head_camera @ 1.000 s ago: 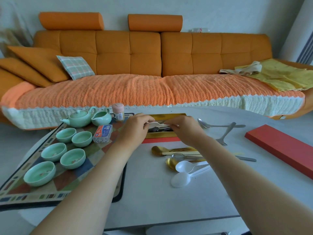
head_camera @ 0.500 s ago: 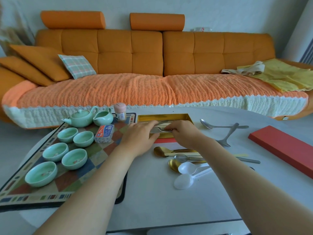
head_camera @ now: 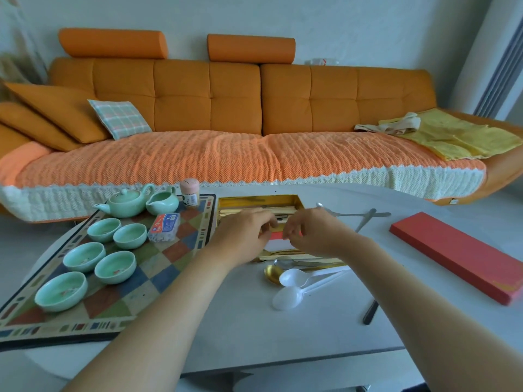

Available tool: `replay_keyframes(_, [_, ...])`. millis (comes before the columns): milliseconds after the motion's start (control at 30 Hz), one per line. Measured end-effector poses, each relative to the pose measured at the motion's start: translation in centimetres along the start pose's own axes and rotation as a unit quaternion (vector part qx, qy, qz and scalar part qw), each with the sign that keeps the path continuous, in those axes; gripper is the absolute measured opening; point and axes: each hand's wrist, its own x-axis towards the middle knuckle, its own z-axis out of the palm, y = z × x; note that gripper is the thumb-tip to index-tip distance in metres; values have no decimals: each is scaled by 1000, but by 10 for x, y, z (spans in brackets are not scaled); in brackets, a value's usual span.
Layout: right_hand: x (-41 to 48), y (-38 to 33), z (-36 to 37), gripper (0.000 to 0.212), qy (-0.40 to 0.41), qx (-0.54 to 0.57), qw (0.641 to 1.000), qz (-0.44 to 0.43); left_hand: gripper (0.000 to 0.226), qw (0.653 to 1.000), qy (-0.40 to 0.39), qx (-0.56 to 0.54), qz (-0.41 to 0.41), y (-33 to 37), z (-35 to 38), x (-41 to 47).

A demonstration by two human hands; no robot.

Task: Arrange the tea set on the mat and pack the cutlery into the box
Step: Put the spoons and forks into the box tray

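Observation:
The gold-lined cutlery box point(head_camera: 256, 200) lies open beyond my hands, with several pieces inside along its length. My left hand point(head_camera: 243, 236) and my right hand point(head_camera: 314, 234) hover side by side at the box's near edge, fingers loosely curled, with nothing visible in them. Loose cutlery lies just in front of them: two white plastic spoons point(head_camera: 294, 278), a gold spoon point(head_camera: 272, 274) and a silver spoon point(head_camera: 293, 263). On the chequered mat point(head_camera: 158, 273) at left stand a green teapot point(head_camera: 123, 204), a pitcher point(head_camera: 162, 202) and several green cups point(head_camera: 114, 267).
A silver spoon point(head_camera: 351, 214) and a fork point(head_camera: 366, 219) lie right of the box. The red box lid point(head_camera: 458, 256) sits at far right, with a dark handle point(head_camera: 370, 312) near it. A pink jar point(head_camera: 190, 192) and a small packet point(head_camera: 164, 227) rest on the mat. An orange sofa stands behind the table.
My hands lowered the piece they were holding into the box, then drew back towards me. They now show nothing between the fingers.

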Motion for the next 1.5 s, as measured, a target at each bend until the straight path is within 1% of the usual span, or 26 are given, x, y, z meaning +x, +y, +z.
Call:
replay_keyframes(100, [-15, 2, -3, 20, -71, -3, 997, 20, 10, 995, -97, -31, -20, 17, 4, -2])
replay_keyframes(200, [-27, 5, -9, 13, -126, 18, 991, 40, 27, 984, -170, -34, -27, 30, 3, -6])
replay_keyframes(300, [-35, 7, -13, 9, -176, 24, 983, 47, 34, 974, -225, 16, -5, 35, 4, -10])
replay_keyframes(367, [-37, 8, -12, 12, -178, 17, 982, 53, 32, 971, -238, 4, -18, 35, 7, -12])
replay_keyframes(500, [-38, 10, -12, 9, -159, 26, 985, 55, 21, 979, -203, -18, -28, 34, 11, -12])
replay_keyframes(600, [-35, 12, -12, 9, -132, 35, 989, 61, 12, 983, -155, -73, -71, 32, 9, -9])
replay_keyframes(700, [-28, 11, -12, 20, -59, 79, 993, 71, 14, 986, -68, -103, -112, 23, 2, -4])
replay_keyframes(767, [-20, 10, -10, 23, -10, 101, 992, 71, 15, 990, 15, -87, -111, 15, -3, -1])
replay_keyframes(833, [-12, 7, -6, 20, 18, 97, 993, 66, 13, 991, 83, -55, -94, 5, -5, 1])
replay_keyframes(933, [3, 2, 0, 32, 51, 69, 995, 53, 19, 986, 132, -46, -86, -11, -5, 3])
replay_keyframes(967, [8, 0, 2, 35, 59, 57, 995, 50, 23, 987, 129, -52, -85, -16, -4, 3])
replay_keyframes(1033, [19, -3, 7, 36, 70, 38, 996, 45, 31, 989, 95, -75, -81, -23, -3, 2])
replay_keyframes(1100, [31, -4, 14, 35, 78, 30, 996, 42, 36, 991, 60, -90, -82, -29, -2, -1])
replay_keyframes(1167, [41, -5, 22, 32, 80, 34, 995, 48, 40, 992, 38, -82, -84, -35, -2, -3])
replay_keyframes(1267, [54, -7, 32, 28, 71, 69, 993, 67, 49, 997, -11, -1, -77, -43, -3, -6])
replay_keyframes(1367, [65, -7, 40, 29, 51, 80, 992, 83, 56, 993, -61, 73, -75, -49, -2, -7])
replay_keyframes(1500, [67, -7, 41, 33, 40, 78, 993, 77, 61, 985, -98, 113, -88, -54, 1, -2])
